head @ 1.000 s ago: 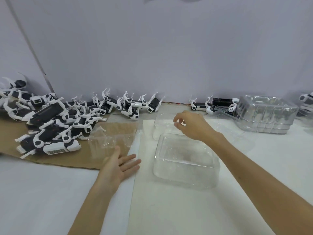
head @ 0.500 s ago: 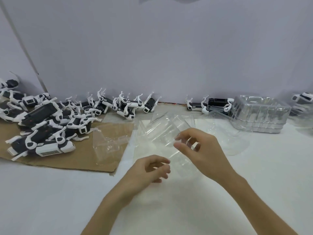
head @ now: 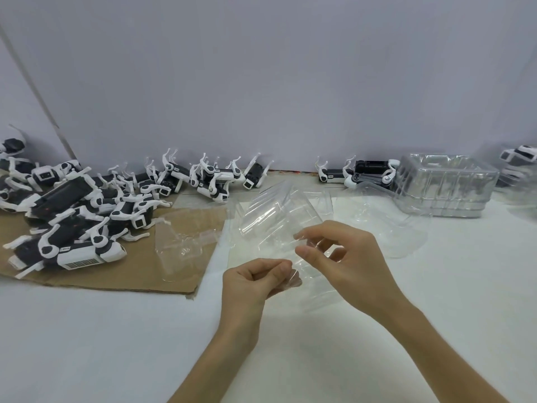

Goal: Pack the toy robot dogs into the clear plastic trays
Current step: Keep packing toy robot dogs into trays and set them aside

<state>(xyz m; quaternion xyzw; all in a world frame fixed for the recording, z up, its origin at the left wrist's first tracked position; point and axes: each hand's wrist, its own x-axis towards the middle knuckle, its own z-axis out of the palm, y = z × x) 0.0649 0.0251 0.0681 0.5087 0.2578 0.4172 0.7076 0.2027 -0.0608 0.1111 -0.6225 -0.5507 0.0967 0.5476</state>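
Grip at centre: our left hand (head: 255, 283) pinches the near corner of a clear plastic tray (head: 276, 216) between thumb and curled fingers, and our right hand (head: 357, 266) pinches its edge just beside, so the tray is held tilted above the white table (head: 116, 344). A second clear tray (head: 183, 245) lies on the cardboard sheet (head: 130, 274) to the left, near the heap of toy robot dogs (head: 72, 222). A stack of clear trays (head: 444, 184) stands far right by the wall
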